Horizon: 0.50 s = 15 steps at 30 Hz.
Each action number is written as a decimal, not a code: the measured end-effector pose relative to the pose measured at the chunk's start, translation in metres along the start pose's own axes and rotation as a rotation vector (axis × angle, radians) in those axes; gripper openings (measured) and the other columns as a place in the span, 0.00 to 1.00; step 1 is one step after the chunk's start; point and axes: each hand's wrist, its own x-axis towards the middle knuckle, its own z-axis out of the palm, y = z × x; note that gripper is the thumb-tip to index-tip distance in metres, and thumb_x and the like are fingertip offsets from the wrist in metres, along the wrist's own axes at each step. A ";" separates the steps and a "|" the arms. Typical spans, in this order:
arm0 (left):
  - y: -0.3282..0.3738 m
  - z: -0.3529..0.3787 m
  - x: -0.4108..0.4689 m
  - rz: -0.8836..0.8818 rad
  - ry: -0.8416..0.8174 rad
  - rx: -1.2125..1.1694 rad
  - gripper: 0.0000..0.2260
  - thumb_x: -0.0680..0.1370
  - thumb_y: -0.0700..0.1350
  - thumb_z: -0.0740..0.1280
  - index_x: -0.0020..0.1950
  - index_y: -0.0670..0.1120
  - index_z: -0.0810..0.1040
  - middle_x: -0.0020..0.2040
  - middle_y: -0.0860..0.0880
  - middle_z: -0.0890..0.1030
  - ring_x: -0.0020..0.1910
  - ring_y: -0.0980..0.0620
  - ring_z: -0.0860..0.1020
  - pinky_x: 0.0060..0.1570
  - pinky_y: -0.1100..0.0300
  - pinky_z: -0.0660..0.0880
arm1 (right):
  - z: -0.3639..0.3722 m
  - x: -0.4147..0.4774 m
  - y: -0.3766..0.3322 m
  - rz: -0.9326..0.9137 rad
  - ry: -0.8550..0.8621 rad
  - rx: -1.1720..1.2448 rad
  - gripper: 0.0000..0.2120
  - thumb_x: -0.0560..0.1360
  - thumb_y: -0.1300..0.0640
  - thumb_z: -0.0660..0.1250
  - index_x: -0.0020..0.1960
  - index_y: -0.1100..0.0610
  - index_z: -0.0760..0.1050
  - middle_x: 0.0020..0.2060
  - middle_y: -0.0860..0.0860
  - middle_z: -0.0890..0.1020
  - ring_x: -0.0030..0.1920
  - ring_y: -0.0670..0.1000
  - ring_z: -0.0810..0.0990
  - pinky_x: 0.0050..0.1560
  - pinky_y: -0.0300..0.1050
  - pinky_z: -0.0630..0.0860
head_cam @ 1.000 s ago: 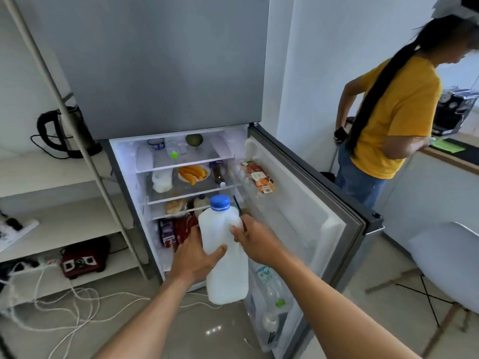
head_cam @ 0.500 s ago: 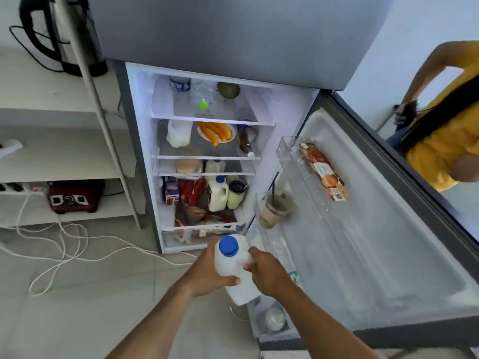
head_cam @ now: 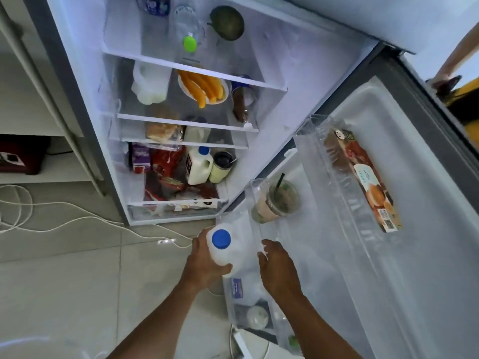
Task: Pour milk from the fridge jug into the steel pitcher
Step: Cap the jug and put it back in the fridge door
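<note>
My left hand (head_cam: 204,263) is wrapped around the milk jug (head_cam: 228,248), thumb curled under its near side, holding it upright over the floor tiles just off the corner of the open fridge door (head_cam: 404,229). The jug's blue cap (head_cam: 221,238) faces up at me. My right hand (head_cam: 278,268) sits at the jug's three o'clock, fingers loosely curved and pressed to its side near the door's lower bin, not clamped around it. At twelve o'clock from the jug, on the fridge's bottom shelf, stands a second, smaller milk bottle (head_cam: 198,165). At one o'clock, an iced coffee cup (head_cam: 276,200) rests in the door shelf.
</note>
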 end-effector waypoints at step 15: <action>-0.042 0.079 0.075 -0.071 -0.114 0.079 0.51 0.58 0.51 0.84 0.73 0.52 0.58 0.66 0.51 0.65 0.59 0.49 0.74 0.55 0.58 0.75 | 0.000 0.035 0.010 -0.002 0.004 -0.040 0.04 0.78 0.60 0.63 0.52 0.57 0.75 0.46 0.52 0.81 0.46 0.51 0.80 0.49 0.40 0.76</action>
